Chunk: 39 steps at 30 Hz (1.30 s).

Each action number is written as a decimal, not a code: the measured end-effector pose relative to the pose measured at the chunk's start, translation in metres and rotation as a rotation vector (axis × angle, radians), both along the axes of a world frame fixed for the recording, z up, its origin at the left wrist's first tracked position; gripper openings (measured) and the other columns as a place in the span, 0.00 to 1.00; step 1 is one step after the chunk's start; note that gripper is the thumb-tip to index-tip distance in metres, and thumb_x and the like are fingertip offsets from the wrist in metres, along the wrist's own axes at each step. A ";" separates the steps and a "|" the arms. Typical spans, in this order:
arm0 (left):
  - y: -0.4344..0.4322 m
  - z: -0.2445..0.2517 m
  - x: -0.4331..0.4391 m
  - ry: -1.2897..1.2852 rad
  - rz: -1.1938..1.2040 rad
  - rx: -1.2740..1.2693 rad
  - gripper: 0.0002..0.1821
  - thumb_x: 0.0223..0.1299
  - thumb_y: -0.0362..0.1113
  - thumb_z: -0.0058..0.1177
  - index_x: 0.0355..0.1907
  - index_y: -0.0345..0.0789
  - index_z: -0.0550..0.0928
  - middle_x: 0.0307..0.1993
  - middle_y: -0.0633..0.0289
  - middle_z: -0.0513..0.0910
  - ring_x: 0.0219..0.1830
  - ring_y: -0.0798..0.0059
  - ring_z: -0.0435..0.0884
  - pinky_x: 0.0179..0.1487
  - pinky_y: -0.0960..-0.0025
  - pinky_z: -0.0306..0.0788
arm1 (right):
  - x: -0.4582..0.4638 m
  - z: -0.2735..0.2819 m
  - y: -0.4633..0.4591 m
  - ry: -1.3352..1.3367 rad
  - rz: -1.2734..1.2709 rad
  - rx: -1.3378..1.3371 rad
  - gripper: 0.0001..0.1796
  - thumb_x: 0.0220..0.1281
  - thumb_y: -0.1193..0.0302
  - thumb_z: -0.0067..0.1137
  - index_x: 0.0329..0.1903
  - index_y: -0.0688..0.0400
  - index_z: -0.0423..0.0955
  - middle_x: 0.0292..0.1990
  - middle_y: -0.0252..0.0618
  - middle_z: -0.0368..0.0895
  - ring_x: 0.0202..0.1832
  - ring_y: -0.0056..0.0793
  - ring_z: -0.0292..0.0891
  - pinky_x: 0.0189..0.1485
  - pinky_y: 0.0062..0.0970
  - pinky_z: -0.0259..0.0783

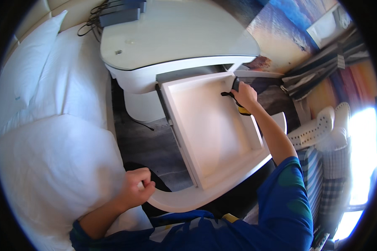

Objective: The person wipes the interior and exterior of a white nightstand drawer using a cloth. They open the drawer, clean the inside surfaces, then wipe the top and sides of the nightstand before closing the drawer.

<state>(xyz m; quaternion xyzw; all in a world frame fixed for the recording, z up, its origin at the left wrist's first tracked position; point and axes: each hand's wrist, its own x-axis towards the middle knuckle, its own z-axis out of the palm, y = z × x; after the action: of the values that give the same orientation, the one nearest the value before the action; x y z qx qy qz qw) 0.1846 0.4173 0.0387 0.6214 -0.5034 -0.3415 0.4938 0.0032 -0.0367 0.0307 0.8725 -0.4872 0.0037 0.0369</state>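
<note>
A white drawer (212,125) is pulled far out of a white desk with a glass top (182,34); nothing is seen inside it. At the drawer's far right side wall, my right hand (245,94) grips a black and yellow tool (244,110), perhaps a cordless screwdriver; its exact kind is partly hidden by my fingers. A black strap or part sticks out left over the drawer. My left hand (139,185) is closed on the left end of the curved drawer front (176,200). A metal slide rail (168,116) runs along the drawer's left side.
A bed with white bedding (59,150) stands on the left. Grey boxes (119,17) and black cables lie at the desk's back left. On the right are a studded white armchair (314,128) with striped and checked cushions (334,163), and a grey curtain (326,62). A cable end (150,128) lies on the dark floor.
</note>
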 end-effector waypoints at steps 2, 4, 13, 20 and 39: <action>0.000 -0.001 -0.001 0.001 0.008 -0.027 0.14 0.44 0.23 0.57 0.15 0.32 0.65 0.16 0.57 0.68 0.16 0.68 0.68 0.22 0.69 0.59 | -0.018 -0.002 0.015 -0.032 0.053 -0.043 0.22 0.58 0.56 0.61 0.38 0.63 0.71 0.37 0.53 0.82 0.42 0.54 0.79 0.43 0.47 0.74; -0.001 -0.002 0.000 -0.008 0.009 -0.029 0.14 0.44 0.23 0.57 0.15 0.32 0.65 0.16 0.57 0.67 0.16 0.68 0.67 0.21 0.69 0.58 | -0.045 0.001 0.037 -0.005 0.024 0.006 0.21 0.58 0.58 0.62 0.40 0.63 0.70 0.38 0.53 0.81 0.43 0.54 0.79 0.44 0.46 0.74; 0.000 0.000 -0.002 0.012 0.019 -0.026 0.15 0.44 0.24 0.56 0.15 0.32 0.64 0.15 0.58 0.66 0.16 0.68 0.67 0.21 0.70 0.58 | -0.148 0.033 0.109 0.257 -0.137 0.324 0.20 0.56 0.61 0.63 0.41 0.64 0.71 0.41 0.55 0.81 0.47 0.56 0.76 0.50 0.47 0.71; -0.001 0.007 -0.001 -0.002 -0.002 0.002 0.14 0.45 0.24 0.57 0.15 0.32 0.65 0.16 0.58 0.68 0.16 0.68 0.68 0.21 0.70 0.59 | -0.119 0.052 0.105 -0.604 0.039 0.020 0.13 0.58 0.76 0.60 0.45 0.66 0.74 0.40 0.52 0.73 0.43 0.55 0.74 0.47 0.40 0.70; 0.001 0.004 -0.003 0.023 -0.006 0.025 0.14 0.48 0.24 0.56 0.17 0.31 0.65 0.17 0.58 0.68 0.18 0.68 0.68 0.24 0.69 0.59 | 0.051 -0.039 0.137 -0.229 1.032 0.191 0.31 0.56 0.81 0.51 0.66 0.60 0.64 0.72 0.54 0.50 0.76 0.50 0.41 0.76 0.46 0.45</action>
<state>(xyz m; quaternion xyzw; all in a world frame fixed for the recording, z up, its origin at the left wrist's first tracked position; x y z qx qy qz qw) 0.1815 0.4185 0.0430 0.6220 -0.4952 -0.3565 0.4906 0.0543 0.0998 -0.0087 0.9921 0.0057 0.0723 -0.1027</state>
